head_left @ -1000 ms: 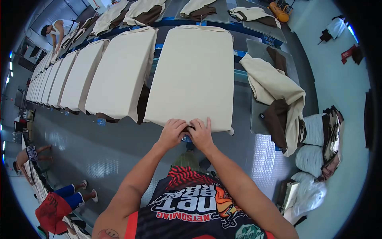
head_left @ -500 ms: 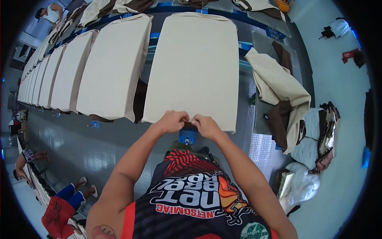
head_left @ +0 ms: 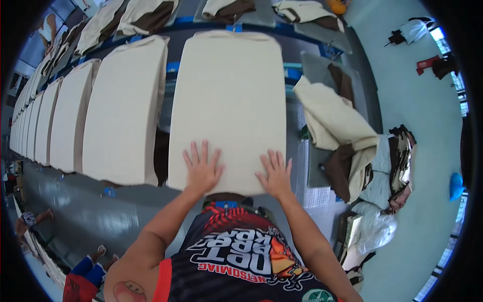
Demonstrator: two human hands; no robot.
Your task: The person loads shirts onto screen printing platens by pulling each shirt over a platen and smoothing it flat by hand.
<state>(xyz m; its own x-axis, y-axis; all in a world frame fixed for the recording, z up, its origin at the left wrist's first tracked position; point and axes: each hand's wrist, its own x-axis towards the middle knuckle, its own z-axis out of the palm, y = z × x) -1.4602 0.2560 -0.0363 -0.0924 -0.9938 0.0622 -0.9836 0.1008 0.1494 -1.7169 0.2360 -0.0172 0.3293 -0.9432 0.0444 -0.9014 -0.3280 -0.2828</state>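
Observation:
A cream fabric piece is stretched smooth over a flat board in front of me, its near edge close to my waist. My left hand lies flat on the lower left of this fabric with fingers spread. On the lower right, my right hand also rests flat, fingers apart. Neither hand holds anything. A dark brown strip of cloth shows below the near edge of the board, partly hidden by my shirt.
Left of me runs a row of similar cream-covered boards. To the right, a loose cream and brown garment lies crumpled on a grey board. Plastic-wrapped bundles are stacked at the right. Another person in red is at lower left.
Both hands have left the pinched near edge of the fabric and moved forward and apart, now lying flat on top of it. The camera view has shifted slightly.

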